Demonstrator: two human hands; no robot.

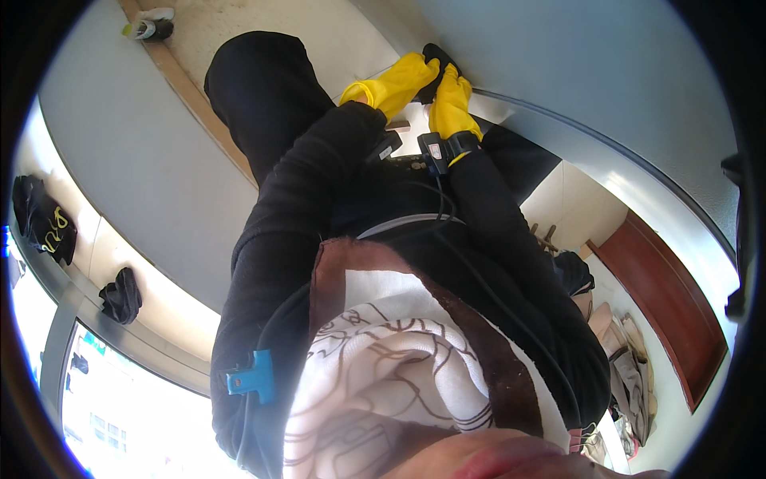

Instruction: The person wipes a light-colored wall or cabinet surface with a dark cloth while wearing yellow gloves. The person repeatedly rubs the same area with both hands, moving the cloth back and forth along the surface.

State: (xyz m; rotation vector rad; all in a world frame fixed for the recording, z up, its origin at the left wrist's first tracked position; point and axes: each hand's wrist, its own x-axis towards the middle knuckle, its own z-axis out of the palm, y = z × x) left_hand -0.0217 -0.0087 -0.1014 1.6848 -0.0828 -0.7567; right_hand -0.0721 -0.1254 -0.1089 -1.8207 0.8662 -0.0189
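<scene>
Both hands wear yellow rubber gloves and meet at a small black object (437, 72) in the upper middle. From the left, my left hand (404, 81) grips it with bent fingers. My right hand (453, 105) has its fingertips on the object's right side. What the object is cannot be told; the gloves cover part of it. A black device (433, 152) with a cable is strapped at my right wrist, and another black device (385, 146) sits by my left wrist. The hands are close to the lower edge of a large grey panel (574, 66).
A long grey surface with a wooden edge (197, 105) runs along the left. A bottle-like item (157, 29) lies at its upper end. Black bags (45, 221) lie farther left. Piled clothes (628, 371) and a reddish-brown wooden panel (664, 305) are at the right.
</scene>
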